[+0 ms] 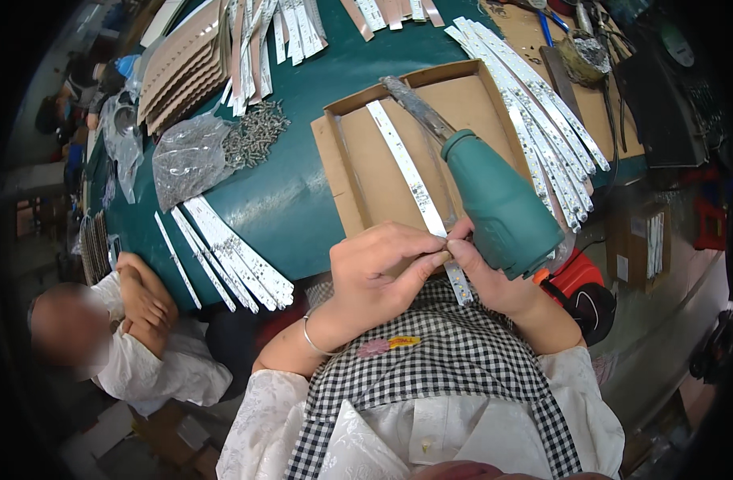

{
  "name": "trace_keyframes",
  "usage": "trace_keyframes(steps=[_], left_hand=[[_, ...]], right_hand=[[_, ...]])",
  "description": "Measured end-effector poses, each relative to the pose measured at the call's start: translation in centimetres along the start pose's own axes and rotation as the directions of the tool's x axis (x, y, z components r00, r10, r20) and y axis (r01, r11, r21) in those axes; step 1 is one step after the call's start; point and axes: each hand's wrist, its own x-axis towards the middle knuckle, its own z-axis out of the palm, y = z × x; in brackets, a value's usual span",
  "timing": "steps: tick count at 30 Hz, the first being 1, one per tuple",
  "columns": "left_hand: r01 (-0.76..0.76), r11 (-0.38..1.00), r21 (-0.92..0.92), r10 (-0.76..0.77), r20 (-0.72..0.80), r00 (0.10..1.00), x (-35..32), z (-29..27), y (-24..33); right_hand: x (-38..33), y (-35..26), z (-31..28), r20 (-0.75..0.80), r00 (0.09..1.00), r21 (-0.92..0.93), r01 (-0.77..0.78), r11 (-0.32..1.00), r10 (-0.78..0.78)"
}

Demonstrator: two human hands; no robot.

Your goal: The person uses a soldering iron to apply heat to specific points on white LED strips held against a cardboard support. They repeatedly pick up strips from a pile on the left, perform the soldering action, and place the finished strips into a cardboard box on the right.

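A narrow white circuit strip with small components [404, 169] slants from inside the cardboard tray to my apron. My left hand [382, 268] pinches near its lower part, thumb and index finger pressed together. Meeting it there, the thumb and fingers of my right hand [494, 282] close on the same strip. Between the fingertips is a tiny bit I cannot make out. A green-bodied tool with a long metal nozzle [502, 204] lies across the view over my right hand and hides part of it; whether that hand also supports the tool, I cannot tell.
The shallow cardboard tray [328, 156] sits on the green table [290, 96]. White strips lie fanned at right [534, 120] and at left [230, 256]. Left of the tray are a plastic bag [192, 164] and loose screws [258, 132]. A person [146, 344] sits at left, arms folded.
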Motion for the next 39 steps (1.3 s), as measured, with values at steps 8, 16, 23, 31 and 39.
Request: trace_keyframes(steps=[8, 16, 23, 31, 39], left_hand=[[0.072, 0.997, 0.029, -0.072, -0.018, 0.997, 0.4, -1.0, -1.0], [0.058, 0.831, 0.554, -0.015, -0.082, 0.997, 2.2, -1.2, -5.6], [0.085, 0.826, 0.557, -0.051, -0.077, 0.996, 2.1, -0.8, -6.3], [0.106, 0.857, 0.504, -0.067, -0.096, 0.993, 1.7, -0.8, -7.0], [0.113, 0.860, 0.497, -0.058, -0.125, 0.990, 1.4, -0.8, -6.9]], right_hand=[[-0.3, 0.7, 0.5, -0.083, 0.996, -0.007, -0.024, 1.000, 0.023], [0.0, 0.7, 0.5, -0.203, 0.973, 0.130, -0.082, 0.988, 0.107], [-1.1, 2.6, 0.3, -0.084, 0.977, 0.067, -0.192, 0.979, 0.197], [-1.7, 3.2, 0.5, -0.096, 0.970, -0.017, -0.226, 0.974, 0.223], [-2.5, -0.1, -1.3, -0.157, 0.953, 0.280, -0.210, 0.937, 0.261]])
